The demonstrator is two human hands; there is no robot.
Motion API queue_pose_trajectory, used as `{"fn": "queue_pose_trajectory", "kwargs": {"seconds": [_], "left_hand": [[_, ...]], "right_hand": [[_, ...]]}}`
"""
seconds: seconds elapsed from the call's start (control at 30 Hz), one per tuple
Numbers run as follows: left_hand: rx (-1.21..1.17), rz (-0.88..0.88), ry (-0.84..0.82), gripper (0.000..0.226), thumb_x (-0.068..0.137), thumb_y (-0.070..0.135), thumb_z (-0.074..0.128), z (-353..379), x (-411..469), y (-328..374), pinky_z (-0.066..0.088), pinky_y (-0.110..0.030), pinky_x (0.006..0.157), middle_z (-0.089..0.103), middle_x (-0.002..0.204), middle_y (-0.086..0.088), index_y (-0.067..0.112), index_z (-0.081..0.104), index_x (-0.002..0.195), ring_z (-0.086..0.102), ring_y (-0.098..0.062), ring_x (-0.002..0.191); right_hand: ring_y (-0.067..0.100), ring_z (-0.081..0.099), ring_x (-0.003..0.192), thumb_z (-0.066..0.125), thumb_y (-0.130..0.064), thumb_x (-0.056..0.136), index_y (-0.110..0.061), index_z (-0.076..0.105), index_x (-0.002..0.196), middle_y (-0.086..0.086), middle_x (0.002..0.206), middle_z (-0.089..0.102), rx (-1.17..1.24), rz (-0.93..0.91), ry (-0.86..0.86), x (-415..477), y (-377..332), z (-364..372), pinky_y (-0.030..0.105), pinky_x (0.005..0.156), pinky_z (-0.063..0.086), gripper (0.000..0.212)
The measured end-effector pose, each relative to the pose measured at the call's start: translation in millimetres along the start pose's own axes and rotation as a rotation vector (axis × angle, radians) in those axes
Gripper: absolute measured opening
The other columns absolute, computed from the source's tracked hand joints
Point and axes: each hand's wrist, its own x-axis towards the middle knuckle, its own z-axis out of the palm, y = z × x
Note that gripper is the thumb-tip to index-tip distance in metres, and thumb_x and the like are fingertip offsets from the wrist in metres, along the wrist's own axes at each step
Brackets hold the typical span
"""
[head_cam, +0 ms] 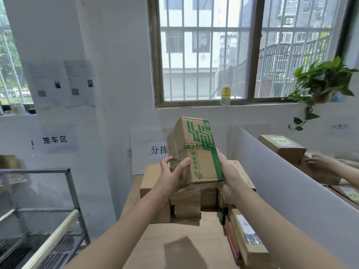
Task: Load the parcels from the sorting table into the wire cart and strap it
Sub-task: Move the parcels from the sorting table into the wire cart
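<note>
The left grip [172,172] and the right grip [230,177] held a cardboard box [196,152] printed in green, tilted over the pile of parcels [153,181] on the desk [186,237]. Left fingers curled round its near left edge and the right palm clasped its right side. The wire cart [68,183] stood left of the desk.

Bright daylight from the window [242,51]; wide-angle bending at edges.

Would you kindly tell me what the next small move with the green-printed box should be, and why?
Probably swing the green-printed box left toward the wire cart: left hand and right hand both grip it, raised above the stacked parcels.
</note>
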Motion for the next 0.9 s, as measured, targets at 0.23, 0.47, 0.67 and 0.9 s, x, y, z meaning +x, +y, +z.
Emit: {"fn": "queue_pose_trajectory", "kwargs": {"seconds": [0.23, 0.47, 0.67, 0.9], "left_hand": [[0.004, 0.029, -0.096, 0.101, 0.063, 0.082, 0.053, 25, -1, 11, 0.039, -0.034, 0.089, 0.035, 0.149, -0.003, 0.037, 0.015, 0.144, 0.046, -0.016, 0.121], [-0.030, -0.044, -0.260, 0.095, 0.061, 0.084, 0.066, 20, 15, -2, 0.044, -0.053, 0.106, 0.064, 0.129, 0.000, 0.036, 0.038, 0.139, 0.061, -0.024, 0.119], [-0.173, -0.009, -0.260, 0.059, 0.081, 0.057, 0.068, 8, 16, -8, 0.054, -0.038, 0.095, 0.070, 0.122, -0.003, 0.026, 0.056, 0.130, 0.066, -0.020, 0.112], [-0.251, 0.132, -0.012, 0.050, 0.084, 0.028, 0.072, -8, 25, -18, 0.055, -0.043, 0.095, 0.069, 0.120, -0.007, 0.030, 0.055, 0.132, 0.068, -0.019, 0.111]], "right_hand": [[0.025, 0.059, 0.082, 0.032, -0.018, 0.107, -0.008, 0.055, 0.092, 0.003, 0.065, 0.073, 0.099, 0.068, 0.078, -1, 3, -29, 0.030, 0.059, 0.059, 0.030], [0.038, 0.059, 0.122, 0.068, -0.063, 0.082, -0.016, 0.055, 0.136, 0.017, 0.130, 0.063, 0.015, 0.190, -0.036, 4, 8, -40, 0.058, 0.103, 0.044, 0.073], [0.029, 0.069, 0.106, 0.071, -0.049, 0.082, -0.019, 0.062, 0.122, 0.007, 0.107, 0.075, -0.057, 0.086, 0.035, 2, 6, -41, 0.049, 0.095, 0.054, 0.051], [0.021, 0.064, 0.104, 0.071, -0.032, 0.088, -0.022, 0.047, 0.135, 0.006, 0.110, 0.070, -0.137, -0.017, 0.153, 4, 0, -49, 0.056, 0.095, 0.052, 0.054]]}}
